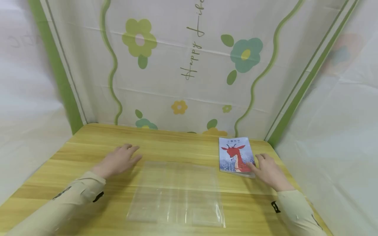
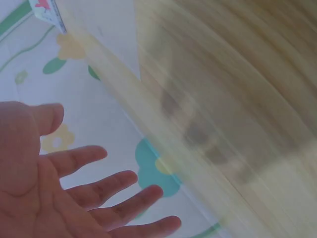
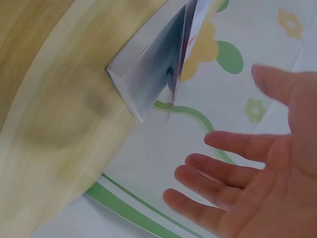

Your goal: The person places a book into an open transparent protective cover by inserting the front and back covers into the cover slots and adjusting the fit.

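Left hand [image 1: 119,161] spread, empty | right hand [image 1: 270,171] relaxed, empty, beside the book [image 1: 234,156] | book far right, clear cover [image 1: 177,193] near middle | a brushing hand might drag the light cover askew

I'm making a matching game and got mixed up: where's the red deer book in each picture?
Head: the book is right of the middle, beside the right hand.
Left wrist: the book peeks in at the top-left corner, cut off.
Right wrist: the book is at the top middle, partly cut off.
Shared landmark: the big orange flower near the book.
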Tool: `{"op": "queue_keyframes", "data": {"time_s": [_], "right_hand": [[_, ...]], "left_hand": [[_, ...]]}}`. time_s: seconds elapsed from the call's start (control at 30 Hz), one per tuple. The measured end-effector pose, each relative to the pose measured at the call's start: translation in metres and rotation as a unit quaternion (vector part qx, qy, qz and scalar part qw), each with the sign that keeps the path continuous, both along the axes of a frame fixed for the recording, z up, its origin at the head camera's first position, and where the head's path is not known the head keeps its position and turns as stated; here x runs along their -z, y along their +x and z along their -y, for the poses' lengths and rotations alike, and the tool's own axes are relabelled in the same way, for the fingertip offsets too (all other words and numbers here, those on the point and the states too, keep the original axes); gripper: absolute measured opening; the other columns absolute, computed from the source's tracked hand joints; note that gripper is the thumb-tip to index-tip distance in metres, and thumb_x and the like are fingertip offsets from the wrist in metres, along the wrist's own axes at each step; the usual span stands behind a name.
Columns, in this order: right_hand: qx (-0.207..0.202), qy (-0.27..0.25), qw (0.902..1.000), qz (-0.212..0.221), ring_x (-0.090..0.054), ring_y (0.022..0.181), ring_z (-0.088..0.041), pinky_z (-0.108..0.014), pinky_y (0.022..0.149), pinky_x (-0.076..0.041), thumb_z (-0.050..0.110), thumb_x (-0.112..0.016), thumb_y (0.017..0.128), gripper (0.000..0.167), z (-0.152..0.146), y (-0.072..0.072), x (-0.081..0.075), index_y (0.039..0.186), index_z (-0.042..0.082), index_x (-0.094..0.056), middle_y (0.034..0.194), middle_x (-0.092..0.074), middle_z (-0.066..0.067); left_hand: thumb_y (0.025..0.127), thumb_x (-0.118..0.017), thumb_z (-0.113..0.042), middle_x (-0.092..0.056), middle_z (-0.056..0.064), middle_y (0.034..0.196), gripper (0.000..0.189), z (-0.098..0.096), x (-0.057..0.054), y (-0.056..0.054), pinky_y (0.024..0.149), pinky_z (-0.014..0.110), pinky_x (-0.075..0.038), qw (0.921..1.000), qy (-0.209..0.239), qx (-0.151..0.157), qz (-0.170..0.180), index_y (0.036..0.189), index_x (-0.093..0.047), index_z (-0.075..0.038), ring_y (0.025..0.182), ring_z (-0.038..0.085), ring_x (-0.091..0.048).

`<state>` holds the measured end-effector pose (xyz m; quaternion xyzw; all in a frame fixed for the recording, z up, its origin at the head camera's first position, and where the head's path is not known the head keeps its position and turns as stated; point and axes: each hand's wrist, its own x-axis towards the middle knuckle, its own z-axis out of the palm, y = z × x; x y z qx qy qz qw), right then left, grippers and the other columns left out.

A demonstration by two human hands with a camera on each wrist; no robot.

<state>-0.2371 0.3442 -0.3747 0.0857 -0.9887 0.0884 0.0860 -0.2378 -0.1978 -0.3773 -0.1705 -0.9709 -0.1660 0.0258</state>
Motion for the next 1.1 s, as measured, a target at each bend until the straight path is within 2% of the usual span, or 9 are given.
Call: {"op": "queue_keyframes", "data": {"time_s": [0.17,0.37,0.53,0.77,1.0,1.1], "right_hand": [[0.007,-0.031,0.9993,-0.018,-0.044,0.117,-0.056,-0.067,0.097,-0.038,0.030,-0.058,0.099,0.056,-0.005,-0.005,-0.001,0.123,-0.021,-0.051,0.126,-0.046,-0.042],[0.011,-0.055,0.9984,-0.013,-0.046,0.116,-0.056,-0.066,0.097,-0.039,0.027,-0.060,0.098,0.054,-0.013,-0.012,-0.003,0.119,-0.022,-0.053,0.121,-0.051,-0.042],[0.011,-0.079,0.9968,-0.008,-0.050,0.111,-0.058,-0.065,0.093,-0.043,0.024,-0.059,0.098,0.052,-0.020,-0.020,-0.001,0.116,-0.025,-0.054,0.115,-0.055,-0.043],[0.028,-0.097,0.9948,0.009,-0.052,0.109,-0.057,-0.064,0.089,-0.046,0.023,-0.058,0.097,0.051,-0.022,-0.025,-0.001,0.115,-0.024,-0.055,0.115,-0.055,-0.043],[0.066,-0.126,0.9895,0.029,-0.053,0.107,-0.054,-0.061,0.086,-0.048,0.025,-0.053,0.098,0.050,-0.021,-0.029,-0.004,0.117,-0.021,-0.055,0.115,-0.057,-0.039],[0.069,-0.128,0.9889,0.031,-0.055,0.105,-0.052,-0.060,0.084,-0.049,0.024,-0.054,0.096,0.049,-0.021,-0.031,-0.006,0.116,-0.021,-0.056,0.114,-0.058,-0.038]], "left_hand": [[0.105,-0.044,-0.037,-0.050,0.033,0.132,0.054,-0.011,-0.001,-0.005,0.094,0.065,-0.043,0.9995,0.024,0.007,-0.019,0.138,-0.049,0.005,0.119,0.051,-0.049],[0.106,-0.041,-0.034,-0.054,0.030,0.132,0.051,-0.032,-0.008,-0.014,0.098,0.062,-0.042,0.9993,0.036,0.005,-0.013,0.136,-0.051,0.007,0.121,0.046,-0.051],[0.105,-0.042,-0.035,-0.054,0.025,0.135,0.053,-0.057,-0.014,-0.023,0.102,0.057,-0.041,0.9992,0.030,0.026,-0.002,0.136,-0.051,0.007,0.123,0.042,-0.051],[0.105,-0.041,-0.035,-0.052,0.021,0.139,0.052,-0.101,-0.024,-0.035,0.105,0.053,-0.040,0.9982,0.022,0.052,0.020,0.139,-0.049,0.004,0.127,0.038,-0.049],[0.105,-0.045,-0.029,-0.061,0.018,0.126,0.043,-0.143,-0.030,-0.041,0.094,0.046,-0.050,0.9946,0.054,0.081,0.036,0.130,-0.057,0.003,0.110,0.029,-0.061],[0.105,-0.043,-0.029,-0.064,0.017,0.117,0.044,-0.159,-0.032,-0.044,0.091,0.042,-0.050,0.9913,0.075,0.089,0.062,0.132,-0.056,0.003,0.094,0.027,-0.064]]}}
